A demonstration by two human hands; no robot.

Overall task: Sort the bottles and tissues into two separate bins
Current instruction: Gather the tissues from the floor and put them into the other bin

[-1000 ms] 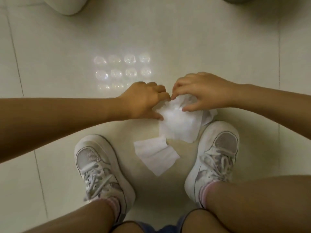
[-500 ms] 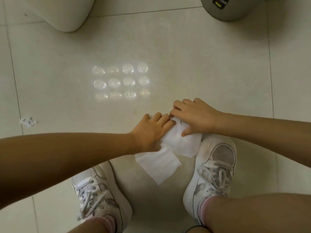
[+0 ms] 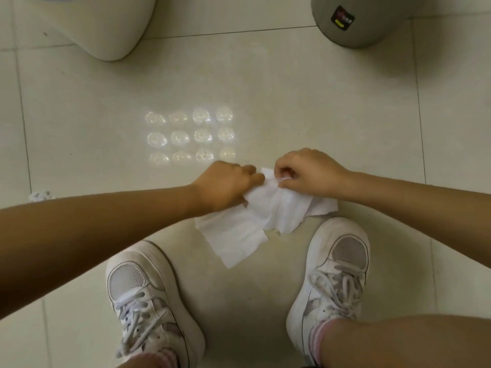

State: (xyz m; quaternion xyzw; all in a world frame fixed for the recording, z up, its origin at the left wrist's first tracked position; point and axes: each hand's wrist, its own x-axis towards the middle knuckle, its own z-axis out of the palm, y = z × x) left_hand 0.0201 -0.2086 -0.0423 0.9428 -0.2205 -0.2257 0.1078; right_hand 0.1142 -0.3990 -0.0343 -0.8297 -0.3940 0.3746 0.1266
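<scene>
Crouching near the grey bin [image 3: 356,25], tissues [image 3: 276,208] were pinched by both hands' fingers [image 3: 285,172], right hand [image 3: 308,171] nearer it than left hand [image 3: 225,185].

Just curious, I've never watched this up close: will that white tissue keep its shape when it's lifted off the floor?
Probably not: the thin white tissue sheet already bunches where both hands pinch it. It looks very light, and its ragged edge suggests it tears easily.

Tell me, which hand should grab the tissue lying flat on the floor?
Probably the left hand. It sits right above the flat tissue, whose edge runs under it. The right hand pinches the crumpled tissue and is farther away.
</scene>
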